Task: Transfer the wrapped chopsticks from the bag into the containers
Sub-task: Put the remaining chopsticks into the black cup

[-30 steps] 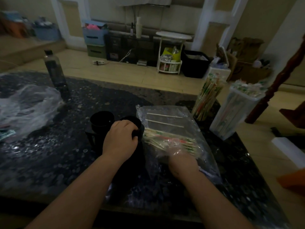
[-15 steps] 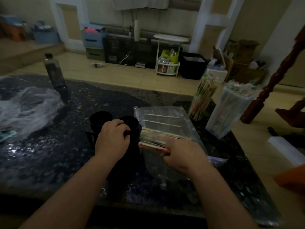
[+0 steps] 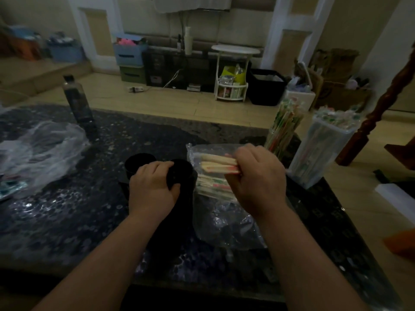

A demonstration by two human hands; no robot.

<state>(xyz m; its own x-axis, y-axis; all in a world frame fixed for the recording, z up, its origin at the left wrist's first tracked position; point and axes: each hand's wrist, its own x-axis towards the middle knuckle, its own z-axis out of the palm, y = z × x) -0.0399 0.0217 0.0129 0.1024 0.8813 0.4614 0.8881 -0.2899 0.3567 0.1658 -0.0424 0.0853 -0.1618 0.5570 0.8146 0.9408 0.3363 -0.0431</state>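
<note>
The left hand (image 3: 155, 189) curls round the rim of a black cup (image 3: 186, 176), likely to steady it for filling. The right hand (image 3: 260, 178) grips a bundle of chopsticks (image 3: 219, 164), held above the bag (image 3: 226, 216) with its ends toward that cup. More lie in the bag on the surface (image 3: 89, 209). A clear container (image 3: 323, 151) at far right stands full.

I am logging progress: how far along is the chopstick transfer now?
Done: the round container and the square container at the far right stand full of chopsticks. In hand: the right hand grips a bundle above the bag; the left hand holds a black container. Left: more chopsticks lie in the bag.
</note>
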